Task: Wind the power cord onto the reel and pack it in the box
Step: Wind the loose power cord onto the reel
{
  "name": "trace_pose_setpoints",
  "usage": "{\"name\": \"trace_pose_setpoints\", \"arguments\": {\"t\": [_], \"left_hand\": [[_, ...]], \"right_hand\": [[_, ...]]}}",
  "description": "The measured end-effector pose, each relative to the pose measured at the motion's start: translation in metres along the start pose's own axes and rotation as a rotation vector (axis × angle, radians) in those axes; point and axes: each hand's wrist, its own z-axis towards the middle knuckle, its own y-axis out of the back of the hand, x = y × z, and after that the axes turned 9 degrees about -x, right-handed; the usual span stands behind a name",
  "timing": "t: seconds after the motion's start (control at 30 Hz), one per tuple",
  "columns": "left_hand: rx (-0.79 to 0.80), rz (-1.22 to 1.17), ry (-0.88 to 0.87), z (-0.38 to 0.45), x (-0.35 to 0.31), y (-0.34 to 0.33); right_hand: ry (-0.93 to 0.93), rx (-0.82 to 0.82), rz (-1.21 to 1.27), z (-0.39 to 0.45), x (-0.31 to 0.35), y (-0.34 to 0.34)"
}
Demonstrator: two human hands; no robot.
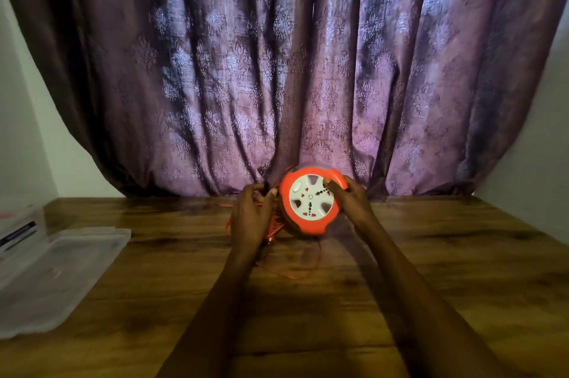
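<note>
The reel, a round orange plastic shell with a white socket face, stands tilted on edge at the far middle of the wooden table; it looks rigid, smooth and fairly light, best held by its rim, where the right hand curls its fingers over the upper right edge. The thin orange power cord is limp and tangle-prone, looping loose across the table, and the left hand grips a bunch of it just left of the reel. A clear plastic box and its flat lid lie well apart at the left edge, before a patterned purple curtain.
</note>
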Motion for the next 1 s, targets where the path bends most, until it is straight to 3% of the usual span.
{"name": "trace_pose_setpoints", "arguments": {"t": [0.07, 0.23, 0.33, 0.47, 0.7, 0.87, 0.93, 1.0], "left_hand": [[-0.019, -0.022, -0.065, 0.003, -0.002, 0.001], [0.148, 0.004, 0.015, 0.003, 0.002, -0.004], [0.179, -0.084, 0.115, 0.002, 0.000, -0.005], [0.087, -0.132, 0.242, 0.009, 0.002, -0.001], [0.066, -0.214, 0.497, 0.011, 0.011, -0.001], [0.167, -0.306, 0.698, 0.014, 0.007, 0.005], [0.227, -0.293, 0.669, 0.015, 0.002, 0.007], [0.261, -0.248, 0.502, 0.016, -0.002, 0.008]], "right_hand": [[0.008, 0.064, -0.016, -0.001, 0.000, 0.007], [0.035, 0.145, -0.051, -0.004, 0.005, 0.020], [0.062, 0.174, -0.096, -0.005, 0.008, 0.026], [0.007, 0.193, -0.018, -0.008, 0.009, 0.031], [-0.147, 0.079, 0.218, -0.017, 0.001, 0.028], [-0.170, 0.072, 0.220, -0.020, -0.002, 0.030], [-0.173, 0.102, 0.197, -0.021, -0.001, 0.032], [-0.174, 0.154, 0.175, -0.023, 0.001, 0.034]]}}
